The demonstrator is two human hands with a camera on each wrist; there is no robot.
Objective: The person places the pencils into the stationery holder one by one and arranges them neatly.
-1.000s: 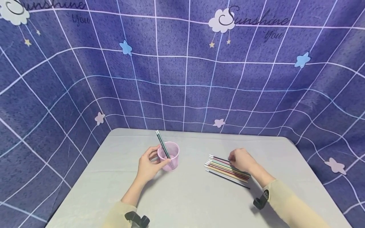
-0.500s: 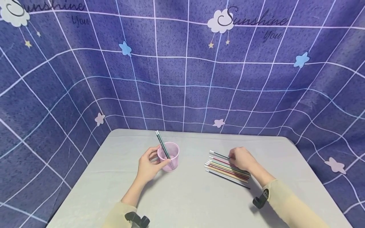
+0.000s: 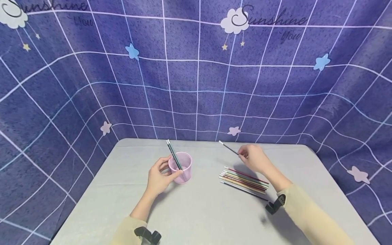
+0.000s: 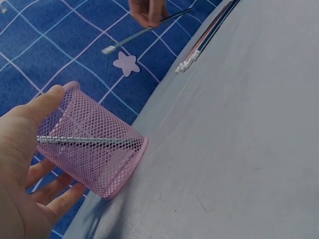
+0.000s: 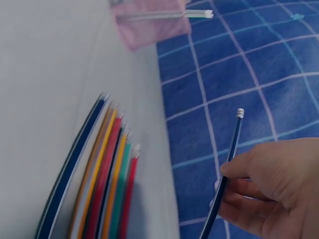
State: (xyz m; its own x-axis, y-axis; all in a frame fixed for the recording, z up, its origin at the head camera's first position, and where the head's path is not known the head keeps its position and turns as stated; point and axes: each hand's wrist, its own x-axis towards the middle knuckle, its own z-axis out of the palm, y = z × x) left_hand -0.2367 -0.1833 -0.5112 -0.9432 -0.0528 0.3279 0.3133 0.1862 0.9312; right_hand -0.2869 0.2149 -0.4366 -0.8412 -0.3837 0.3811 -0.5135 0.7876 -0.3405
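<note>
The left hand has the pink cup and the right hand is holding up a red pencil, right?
Not quite: the pencil held up by the right hand is dark blue, not red, as the right wrist view shows. The left hand does have the pink cup.

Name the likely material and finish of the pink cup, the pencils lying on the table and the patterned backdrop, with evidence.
Pink cup: probably smooth painted metal mesh, from its fine open lattice; plastic is possible.
Pencils: perhaps wood, smoothly painted, from their slim coloured shafts; no bare wood shows.
Backdrop: apparently matte printed cloth, judging by its soft ripples.
</note>
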